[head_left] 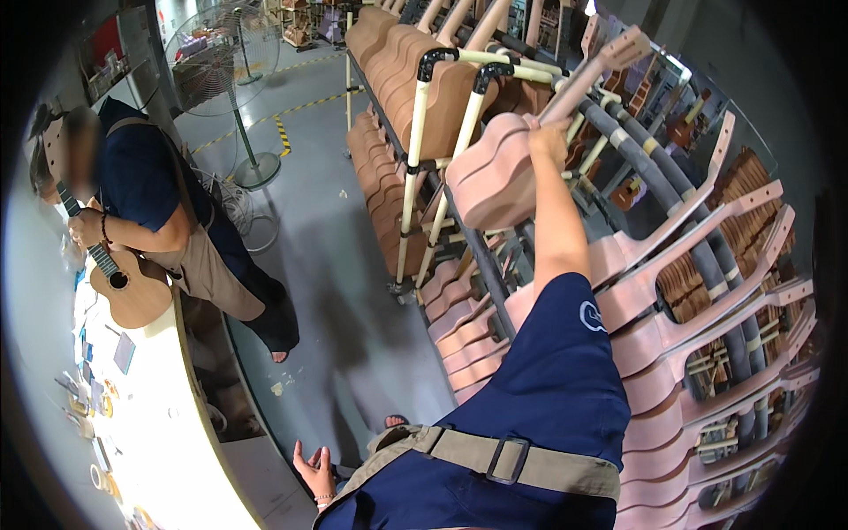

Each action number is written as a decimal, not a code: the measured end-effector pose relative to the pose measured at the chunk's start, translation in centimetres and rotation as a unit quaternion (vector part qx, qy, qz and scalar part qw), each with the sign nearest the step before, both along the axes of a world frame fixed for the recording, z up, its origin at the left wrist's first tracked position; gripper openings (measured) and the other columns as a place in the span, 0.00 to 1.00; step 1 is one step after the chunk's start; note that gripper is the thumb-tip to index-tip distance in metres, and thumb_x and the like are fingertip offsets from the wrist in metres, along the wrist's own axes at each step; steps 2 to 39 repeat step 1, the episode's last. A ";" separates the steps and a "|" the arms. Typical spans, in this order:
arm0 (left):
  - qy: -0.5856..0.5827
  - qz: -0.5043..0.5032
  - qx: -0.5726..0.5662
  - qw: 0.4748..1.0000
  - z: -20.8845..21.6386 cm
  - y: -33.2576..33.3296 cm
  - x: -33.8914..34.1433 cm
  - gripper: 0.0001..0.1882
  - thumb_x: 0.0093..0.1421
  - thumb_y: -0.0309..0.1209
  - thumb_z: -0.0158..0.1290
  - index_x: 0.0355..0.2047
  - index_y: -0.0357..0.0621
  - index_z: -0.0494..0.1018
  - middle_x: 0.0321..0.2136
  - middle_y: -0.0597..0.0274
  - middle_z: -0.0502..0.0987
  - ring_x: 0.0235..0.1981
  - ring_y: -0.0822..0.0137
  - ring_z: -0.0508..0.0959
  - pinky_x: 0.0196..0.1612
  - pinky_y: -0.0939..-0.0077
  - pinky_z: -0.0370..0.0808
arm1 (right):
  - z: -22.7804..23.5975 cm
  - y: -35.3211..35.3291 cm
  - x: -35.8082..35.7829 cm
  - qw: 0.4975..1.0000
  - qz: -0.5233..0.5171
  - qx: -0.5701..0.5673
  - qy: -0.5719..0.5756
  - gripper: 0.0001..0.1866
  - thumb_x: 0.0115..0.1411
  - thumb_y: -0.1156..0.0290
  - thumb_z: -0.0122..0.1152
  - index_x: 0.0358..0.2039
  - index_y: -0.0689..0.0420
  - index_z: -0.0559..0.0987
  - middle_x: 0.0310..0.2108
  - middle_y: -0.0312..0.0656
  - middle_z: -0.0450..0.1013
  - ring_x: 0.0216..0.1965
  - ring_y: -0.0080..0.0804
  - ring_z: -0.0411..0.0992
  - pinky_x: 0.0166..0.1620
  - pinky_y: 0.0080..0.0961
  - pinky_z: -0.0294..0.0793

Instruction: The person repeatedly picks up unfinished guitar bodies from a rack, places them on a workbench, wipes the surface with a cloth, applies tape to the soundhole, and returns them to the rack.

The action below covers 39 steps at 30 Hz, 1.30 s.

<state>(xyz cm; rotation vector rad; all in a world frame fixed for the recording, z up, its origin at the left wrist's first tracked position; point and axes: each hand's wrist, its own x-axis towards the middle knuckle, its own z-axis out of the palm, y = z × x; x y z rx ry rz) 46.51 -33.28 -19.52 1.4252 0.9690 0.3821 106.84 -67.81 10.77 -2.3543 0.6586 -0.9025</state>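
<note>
My right hand (pixel 549 143) reaches far out and is closed around the neck of an unfinished pinkish-wood ukulele (pixel 495 172), where the neck meets the body. Its headstock (pixel 625 49) points up and to the right. The ukulele is at the rack (pixel 468 55) of pale tubes and black joints; whether it touches the bars is hidden. Down by my waist, my left hand (pixel 316 473) is open, with its fingers apart and nothing in it.
More unfinished ukuleles (pixel 654 389) hang in a row at right, necks outward. Brown bodies (pixel 411 79) fill the rack ahead. At left a co-worker (pixel 146 177) holds a ukulele (pixel 141 287) over a bright workbench (pixel 168 424) with small tools. A standing fan (pixel 256 168) is behind.
</note>
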 end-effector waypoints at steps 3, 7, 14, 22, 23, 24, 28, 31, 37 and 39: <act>0.011 -0.005 0.001 1.000 0.2 0.3 -0.8 0.37 0.52 0.28 0.59 0.59 0.41 0.53 0.55 0.59 0.58 0.43 0.64 0.74 0.40 0.73 0.74 | 0.5 0.4 -1.4 0.999 0.037 -0.003 0.006 0.51 0.51 0.45 0.59 0.63 0.59 0.45 0.54 0.51 0.64 0.52 0.51 0.66 0.53 0.45 0.65; 0.011 -0.005 0.001 1.000 0.2 0.3 -0.8 0.37 0.52 0.28 0.59 0.59 0.41 0.53 0.55 0.59 0.58 0.43 0.64 0.74 0.40 0.73 0.74 | 0.5 0.4 -1.4 0.999 0.037 -0.003 0.006 0.51 0.51 0.45 0.59 0.63 0.59 0.45 0.54 0.51 0.64 0.52 0.51 0.66 0.53 0.45 0.65; 0.011 -0.005 0.001 1.000 0.2 0.3 -0.8 0.37 0.52 0.28 0.59 0.59 0.41 0.53 0.55 0.59 0.58 0.43 0.64 0.74 0.40 0.73 0.74 | 0.5 0.4 -1.4 0.999 0.037 -0.003 0.006 0.51 0.51 0.45 0.59 0.63 0.59 0.45 0.54 0.51 0.64 0.52 0.51 0.66 0.53 0.45 0.65; 0.011 -0.005 0.001 1.000 0.2 0.3 -0.8 0.37 0.52 0.28 0.59 0.59 0.41 0.53 0.55 0.59 0.58 0.43 0.64 0.74 0.40 0.73 0.74 | 0.5 0.4 -1.4 0.999 0.037 -0.003 0.006 0.51 0.51 0.45 0.59 0.63 0.59 0.45 0.54 0.51 0.64 0.52 0.51 0.66 0.53 0.45 0.65; 0.011 -0.005 0.001 1.000 0.2 0.3 -0.8 0.37 0.52 0.28 0.59 0.59 0.41 0.53 0.55 0.59 0.58 0.43 0.64 0.74 0.40 0.73 0.74 | 0.5 0.4 -1.4 0.999 0.037 -0.003 0.006 0.51 0.51 0.45 0.59 0.63 0.59 0.45 0.54 0.51 0.64 0.52 0.51 0.66 0.53 0.45 0.65; 0.011 -0.005 0.001 1.000 0.2 0.3 -0.8 0.37 0.52 0.28 0.59 0.59 0.41 0.53 0.55 0.59 0.58 0.43 0.64 0.74 0.40 0.73 0.74 | 0.5 0.4 -1.4 0.999 0.037 -0.003 0.006 0.51 0.51 0.45 0.59 0.63 0.59 0.45 0.54 0.51 0.64 0.52 0.51 0.66 0.53 0.45 0.65; 0.011 -0.005 0.001 1.000 0.2 0.3 -0.8 0.37 0.52 0.28 0.59 0.59 0.41 0.53 0.55 0.59 0.58 0.43 0.64 0.74 0.40 0.73 0.74 | 0.5 0.4 -1.4 0.999 0.037 -0.003 0.006 0.51 0.51 0.45 0.59 0.63 0.59 0.45 0.54 0.51 0.64 0.52 0.51 0.66 0.53 0.45 0.65; 0.011 -0.005 0.001 1.000 0.2 0.3 -0.8 0.37 0.52 0.28 0.59 0.59 0.41 0.53 0.55 0.59 0.58 0.43 0.64 0.74 0.40 0.73 0.74 | 0.5 0.4 -1.4 0.999 0.037 -0.003 0.006 0.51 0.51 0.45 0.59 0.63 0.59 0.45 0.54 0.51 0.64 0.52 0.51 0.66 0.53 0.45 0.65; 0.011 -0.005 0.001 1.000 0.2 0.3 -0.8 0.37 0.52 0.28 0.59 0.59 0.41 0.53 0.55 0.59 0.58 0.43 0.64 0.74 0.40 0.73 0.74 | 0.5 0.4 -1.4 0.999 0.037 -0.003 0.006 0.51 0.51 0.45 0.59 0.63 0.59 0.45 0.54 0.51 0.64 0.52 0.51 0.66 0.53 0.45 0.65; 0.011 -0.005 0.001 1.000 0.2 0.3 -0.8 0.37 0.52 0.28 0.59 0.59 0.41 0.53 0.55 0.59 0.58 0.43 0.64 0.74 0.40 0.73 0.74 | 0.5 0.4 -1.4 0.999 0.037 -0.003 0.006 0.51 0.51 0.45 0.59 0.63 0.59 0.45 0.54 0.51 0.64 0.52 0.51 0.66 0.53 0.45 0.65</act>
